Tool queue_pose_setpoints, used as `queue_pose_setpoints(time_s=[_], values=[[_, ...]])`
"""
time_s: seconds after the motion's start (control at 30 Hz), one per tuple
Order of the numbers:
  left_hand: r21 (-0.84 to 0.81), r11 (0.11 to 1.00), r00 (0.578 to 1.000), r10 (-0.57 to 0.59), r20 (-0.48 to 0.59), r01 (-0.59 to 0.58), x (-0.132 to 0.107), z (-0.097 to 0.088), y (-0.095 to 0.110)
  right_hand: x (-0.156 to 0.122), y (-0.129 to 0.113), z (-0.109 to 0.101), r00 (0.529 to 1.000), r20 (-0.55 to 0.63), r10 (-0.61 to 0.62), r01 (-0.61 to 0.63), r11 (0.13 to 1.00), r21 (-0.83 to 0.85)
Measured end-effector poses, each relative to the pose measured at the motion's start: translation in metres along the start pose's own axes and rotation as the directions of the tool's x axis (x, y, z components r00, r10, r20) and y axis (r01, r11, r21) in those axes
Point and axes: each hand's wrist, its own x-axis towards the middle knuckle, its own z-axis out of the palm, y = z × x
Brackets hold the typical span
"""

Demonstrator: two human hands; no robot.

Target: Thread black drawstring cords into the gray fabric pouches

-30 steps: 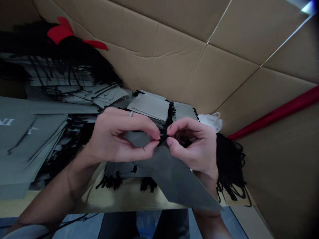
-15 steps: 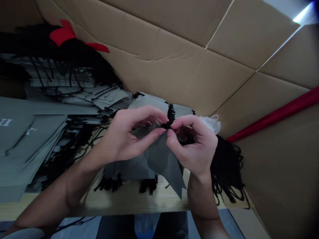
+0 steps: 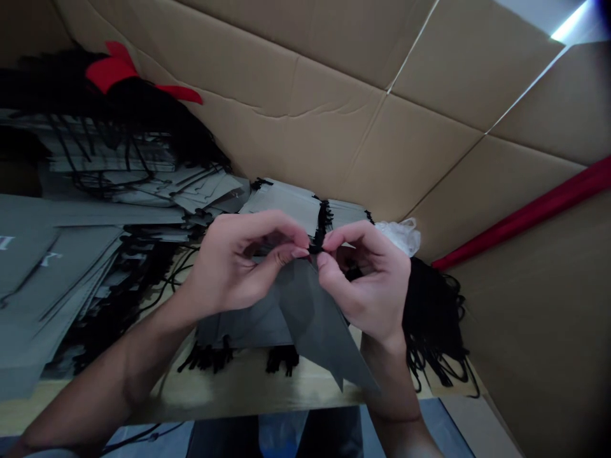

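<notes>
Both hands meet over the middle of the table, pinching a short black cord (image 3: pixel 316 249) at the edge of a grey paper bag (image 3: pixel 317 318). The thumb and index finger of my left hand (image 3: pixel 243 261) close on the cord's left end. Just beside it, my right hand (image 3: pixel 367 273) pinches the right side with thumb and forefinger; its other fingers are curled. The grey bag hangs below the fingertips, with its pointed corner near my right wrist. Beneath lies a stack of similar grey pieces (image 3: pixel 252 327) with black cord ends sticking out at the front.
Grey bags with black cords (image 3: pixel 86 280) pile up at the left. Behind them lies a black cord bundle tied with a red band (image 3: pixel 112 73). A black cord bundle (image 3: pixel 432 318) rests at the right, near clear plastic (image 3: pixel 401 236). Cardboard walls (image 3: pixel 310 83) enclose the wooden table (image 3: pixel 229 397).
The bag beneath my fingers has swung, its lower corner now further right and lower. My fingertips remain together on the cord, and the view has shifted slightly.
</notes>
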Motion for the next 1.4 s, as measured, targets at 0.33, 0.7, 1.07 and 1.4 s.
queue_pose_setpoints(time_s=[0.33,0.7,1.07,1.4], values=[[-0.168,0.955,0.947,-0.197,0.252,0.243,0.009,-0.001,-0.001,0.004,0.008,-0.015,0.996,0.024,-0.09,0.092,0.993,-0.08],[0.136,0.991,0.968,-0.029,0.248,-0.005,0.005,-0.009,0.005,0.007,0.016,-0.03,0.939,0.335,-0.076,0.074,0.997,0.018],[0.045,0.995,0.907,-0.103,0.409,0.093,0.011,-0.029,0.016,0.008,0.018,-0.026,0.941,0.274,-0.198,0.174,0.979,0.109],[0.103,0.991,0.95,-0.107,0.293,0.08,0.008,-0.019,0.015,0.006,0.016,-0.032,0.957,0.271,-0.099,0.066,0.989,0.131]])
